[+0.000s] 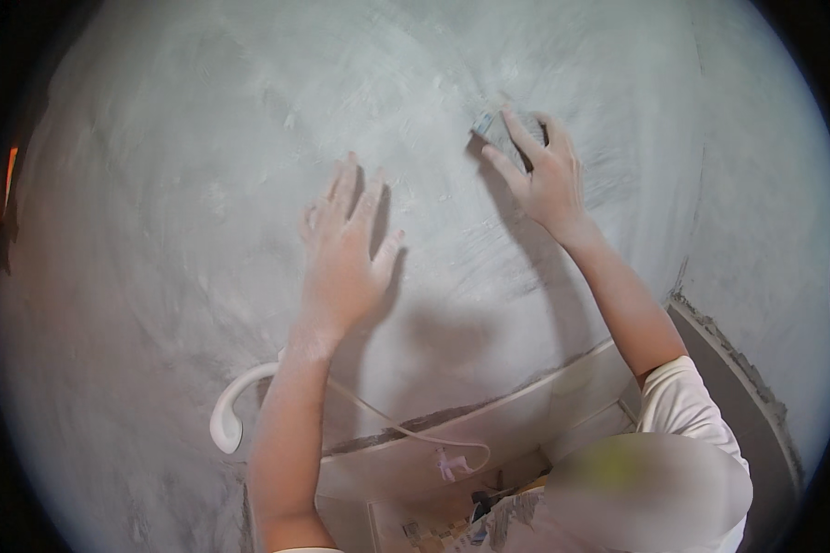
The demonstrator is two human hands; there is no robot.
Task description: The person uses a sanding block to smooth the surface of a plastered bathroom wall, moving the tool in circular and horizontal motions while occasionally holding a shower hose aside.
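My left hand (pixel 341 258), coated in pale dust, rests against a grey plastered wall (pixel 415 221) with its fingers spread and nothing in it. Higher up and to the right, my right hand (pixel 553 180) presses a small thin flat piece to the wall. Only a bluish edge of this flat piece (pixel 482 124) shows beyond the fingertips; the rest is covered by the hand, so I cannot tell its kind. Dark streaks and pale smears mark the plaster around both hands.
A white curved fixture (pixel 226 415) with a thin pale cord (pixel 387 419) is beside my left forearm. A pink item (pixel 452 465) hangs near the cord's end. Below runs a pale tiled ledge (pixel 516 405) with a rough edge. A blurred shape covers the lower right.
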